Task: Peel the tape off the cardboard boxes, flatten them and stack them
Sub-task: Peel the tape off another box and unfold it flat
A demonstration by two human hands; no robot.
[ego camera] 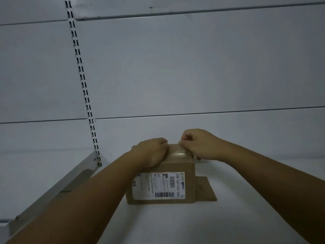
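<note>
One box [164,169] on the shelf [228,222], one flat card [205,190] at its 3 o'clock. Left hand [151,152] presses its top, fingers together; right hand [199,145] pinches tape [178,152].

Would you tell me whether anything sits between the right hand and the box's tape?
Nothing visible: the right hand pinches the tape atop the cardboard box; the left hand rests on its top.
</note>
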